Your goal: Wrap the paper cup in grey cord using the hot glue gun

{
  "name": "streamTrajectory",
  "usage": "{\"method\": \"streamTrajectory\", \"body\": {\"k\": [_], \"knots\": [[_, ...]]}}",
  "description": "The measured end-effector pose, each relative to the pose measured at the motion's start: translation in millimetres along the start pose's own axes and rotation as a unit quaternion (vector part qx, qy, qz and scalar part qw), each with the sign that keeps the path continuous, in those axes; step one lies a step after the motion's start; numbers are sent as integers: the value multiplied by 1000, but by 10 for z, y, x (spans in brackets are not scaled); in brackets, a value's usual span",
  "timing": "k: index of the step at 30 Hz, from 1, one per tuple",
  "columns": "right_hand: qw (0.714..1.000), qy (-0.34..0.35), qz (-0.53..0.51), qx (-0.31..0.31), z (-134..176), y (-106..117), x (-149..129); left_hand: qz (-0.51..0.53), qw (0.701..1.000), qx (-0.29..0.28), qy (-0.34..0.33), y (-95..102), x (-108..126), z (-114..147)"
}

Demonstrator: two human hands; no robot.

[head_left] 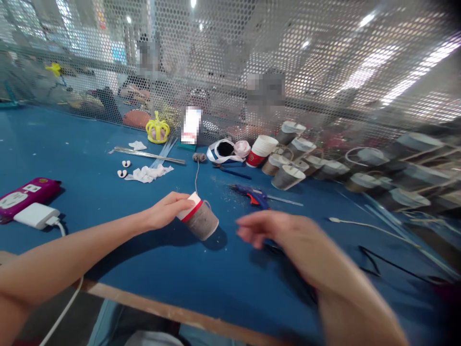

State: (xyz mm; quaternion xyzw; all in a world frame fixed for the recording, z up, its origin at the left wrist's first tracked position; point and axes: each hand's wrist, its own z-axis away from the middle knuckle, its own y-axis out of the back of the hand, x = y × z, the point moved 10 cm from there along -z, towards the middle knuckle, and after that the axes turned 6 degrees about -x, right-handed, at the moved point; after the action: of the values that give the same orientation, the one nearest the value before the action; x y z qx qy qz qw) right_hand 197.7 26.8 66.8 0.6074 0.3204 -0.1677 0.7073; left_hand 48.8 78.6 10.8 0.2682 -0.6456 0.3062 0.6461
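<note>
A paper cup (202, 222) is gripped near its white rim by my left hand (169, 209). Grey yarn wraps much of the cup, with a red band left showing below the rim; the cup tilts over the table. From it a yarn strand runs back to a small grey ball of yarn (199, 157). My right hand (264, 227), slightly blurred, hovers to the right of the cup with nothing in its loosely bent fingers. Just beyond that hand lies a blue glue gun (252, 193) with a red trigger and a clear glue stick in its back.
Several yarn-covered cups (288, 178) and stacked white-and-red paper cups (261, 150) stand at the back right. Pliers (234, 172), a white ribbon roll (226, 150) and a phone (191, 126) are near the mesh screen. A purple power strip (27, 198) lies left.
</note>
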Motion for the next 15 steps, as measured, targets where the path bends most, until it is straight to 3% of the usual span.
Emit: {"method": "streamTrajectory", "body": {"k": [2,6,11,15], "knots": [[998,-23,-26,-42,-142,-260,-30,-29,1000,-5,-7,-37,34,18],[993,6,-71,-97,-329,-591,-162,-101,994,-34,-17,-114,77,30],[998,56,-10,-28,-367,-528,-201,-14,999,-12,31,-58,-31,-4],[994,100,-30,-43,-358,-572,-232,6,999,-2,33,-66,-42,-9]]}}
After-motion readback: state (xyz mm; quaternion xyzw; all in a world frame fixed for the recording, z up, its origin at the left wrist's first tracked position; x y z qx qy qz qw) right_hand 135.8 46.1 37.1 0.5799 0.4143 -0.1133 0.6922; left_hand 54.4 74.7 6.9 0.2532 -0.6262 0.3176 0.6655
